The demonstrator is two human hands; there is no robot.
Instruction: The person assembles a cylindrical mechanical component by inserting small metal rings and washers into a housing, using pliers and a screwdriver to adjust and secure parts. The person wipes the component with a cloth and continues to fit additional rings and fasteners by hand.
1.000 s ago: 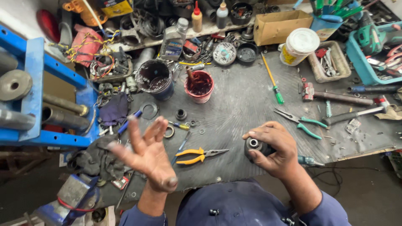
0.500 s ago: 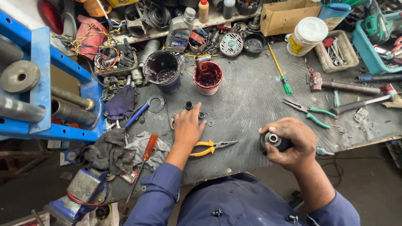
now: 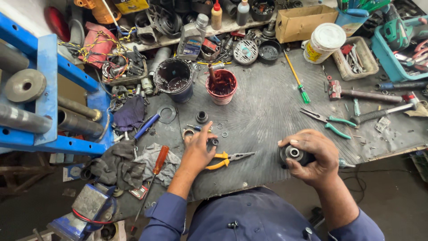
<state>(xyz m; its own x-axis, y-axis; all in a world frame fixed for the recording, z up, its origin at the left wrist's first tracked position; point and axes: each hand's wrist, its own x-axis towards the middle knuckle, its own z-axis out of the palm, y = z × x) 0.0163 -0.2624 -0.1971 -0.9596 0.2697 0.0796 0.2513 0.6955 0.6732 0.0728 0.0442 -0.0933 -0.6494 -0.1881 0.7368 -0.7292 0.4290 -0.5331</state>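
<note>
My right hand (image 3: 314, 156) grips a round black metal part (image 3: 292, 154) with a pale centre hole, held just past the near edge of the dark workbench (image 3: 267, 107). My left hand (image 3: 198, 151) rests low on the bench and pinches a small black ring-shaped piece (image 3: 214, 142) at its fingertips. Yellow-handled pliers (image 3: 227, 158) lie right beside that hand. Small washers (image 3: 221, 129) and a little black bushing (image 3: 202, 117) lie just beyond it.
A red tub (image 3: 222, 87) and a black bucket (image 3: 174, 80) stand at mid-bench. Green-handled pliers (image 3: 332, 120), a green screwdriver (image 3: 298, 82), a red-handled screwdriver (image 3: 156, 167) on rags, a white tub (image 3: 324, 42), a cardboard box (image 3: 303, 22) and a blue press frame (image 3: 49, 89) surround the work area.
My left hand dropped from raised and spread to the bench, reached among the small parts, then drew back toward me holding a small black piece. The right hand kept its part.
</note>
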